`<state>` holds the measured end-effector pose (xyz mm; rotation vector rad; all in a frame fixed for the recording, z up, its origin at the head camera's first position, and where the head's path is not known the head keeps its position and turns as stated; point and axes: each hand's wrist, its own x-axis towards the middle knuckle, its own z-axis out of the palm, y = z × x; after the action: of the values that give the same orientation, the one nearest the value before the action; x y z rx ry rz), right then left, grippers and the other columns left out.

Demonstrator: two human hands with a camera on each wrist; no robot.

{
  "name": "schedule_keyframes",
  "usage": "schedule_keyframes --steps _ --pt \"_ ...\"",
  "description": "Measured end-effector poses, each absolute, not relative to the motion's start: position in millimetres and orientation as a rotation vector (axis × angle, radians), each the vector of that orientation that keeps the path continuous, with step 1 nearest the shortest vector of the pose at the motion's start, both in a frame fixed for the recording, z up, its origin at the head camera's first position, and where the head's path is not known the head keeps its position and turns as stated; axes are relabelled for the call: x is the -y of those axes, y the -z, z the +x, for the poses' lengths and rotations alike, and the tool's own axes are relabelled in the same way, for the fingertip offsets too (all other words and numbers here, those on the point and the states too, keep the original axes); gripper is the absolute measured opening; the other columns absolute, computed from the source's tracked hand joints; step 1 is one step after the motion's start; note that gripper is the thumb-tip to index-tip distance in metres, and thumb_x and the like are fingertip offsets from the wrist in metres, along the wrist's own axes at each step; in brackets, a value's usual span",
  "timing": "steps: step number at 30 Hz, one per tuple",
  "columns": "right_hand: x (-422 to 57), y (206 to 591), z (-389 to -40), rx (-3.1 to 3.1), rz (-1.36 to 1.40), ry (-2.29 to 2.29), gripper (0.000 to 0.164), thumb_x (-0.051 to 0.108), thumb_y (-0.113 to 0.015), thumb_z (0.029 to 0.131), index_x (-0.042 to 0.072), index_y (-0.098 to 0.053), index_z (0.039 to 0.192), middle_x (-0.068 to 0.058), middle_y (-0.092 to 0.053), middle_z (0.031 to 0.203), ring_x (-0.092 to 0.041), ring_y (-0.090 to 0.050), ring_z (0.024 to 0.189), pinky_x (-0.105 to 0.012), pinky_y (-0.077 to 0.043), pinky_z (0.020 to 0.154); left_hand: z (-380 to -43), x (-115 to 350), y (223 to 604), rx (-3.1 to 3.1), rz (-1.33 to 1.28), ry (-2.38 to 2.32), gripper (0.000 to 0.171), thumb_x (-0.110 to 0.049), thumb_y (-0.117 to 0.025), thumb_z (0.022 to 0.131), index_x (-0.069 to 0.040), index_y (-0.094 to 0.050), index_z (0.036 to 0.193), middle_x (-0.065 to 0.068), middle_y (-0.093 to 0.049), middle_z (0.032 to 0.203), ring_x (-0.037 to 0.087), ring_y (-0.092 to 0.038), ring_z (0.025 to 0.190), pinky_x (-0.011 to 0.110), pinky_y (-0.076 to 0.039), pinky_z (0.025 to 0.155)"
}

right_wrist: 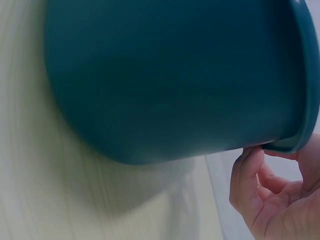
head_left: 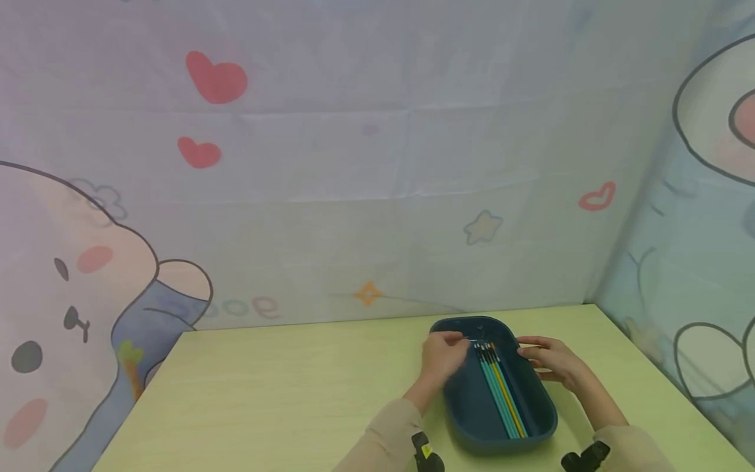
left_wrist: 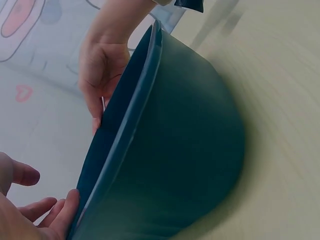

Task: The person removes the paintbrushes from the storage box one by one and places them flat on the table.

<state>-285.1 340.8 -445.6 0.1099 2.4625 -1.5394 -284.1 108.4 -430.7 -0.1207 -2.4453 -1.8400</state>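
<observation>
A deep dark blue-green plastic bin (head_left: 472, 413) with rounded corners stands on the table. Inside lie several slim paintbrushes (head_left: 501, 396), side by side, with teal and yellow handles and their tips toward the far end. My left hand (head_left: 444, 359) is over the bin's left rim, near the brush tips. The left wrist view shows its thumb apart from the fingers (left_wrist: 67, 212), which reach the rim with nothing visible between. At the opposite side, my right hand (head_left: 554, 362) grips the rim; in the right wrist view, its fingers (right_wrist: 246, 172) touch the outer wall just below the lip.
The pale yellow-green table (head_left: 283, 393) extends well to the left of the bin. Behind it hangs a printed cloth (head_left: 330, 151) with hearts and cartoon animals, which continues along the right side. Dark wrist cameras sit at both sleeves (head_left: 383, 436).
</observation>
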Motion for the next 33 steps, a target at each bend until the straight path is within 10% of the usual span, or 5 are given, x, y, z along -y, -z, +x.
schedule_keyframes --steps 25,33 --pt "-336 449 -278 -2.432 0.170 1.621 0.059 0.030 -0.057 0.095 -0.002 -0.040 0.142 -0.030 -0.045 0.140 -0.022 -0.061 0.107 -0.032 -0.056 0.078 -288 -131 440 2.603 -0.070 1.733 0.033 -0.017 -0.067 0.083 0.006 -0.069 0.108 0.016 -0.074 0.091 0.018 -0.069 0.055 0.025 -0.058 0.057" --pt "-329 452 -279 -2.411 0.160 1.663 0.059 0.028 -0.058 0.094 -0.004 -0.041 0.140 -0.021 -0.060 0.126 -0.017 -0.064 0.098 -0.032 -0.057 0.076 -288 -129 450 2.651 -0.047 1.623 0.018 -0.018 -0.071 0.077 -0.001 -0.075 0.082 0.007 -0.070 0.064 0.015 -0.065 0.048 0.020 -0.051 0.051"
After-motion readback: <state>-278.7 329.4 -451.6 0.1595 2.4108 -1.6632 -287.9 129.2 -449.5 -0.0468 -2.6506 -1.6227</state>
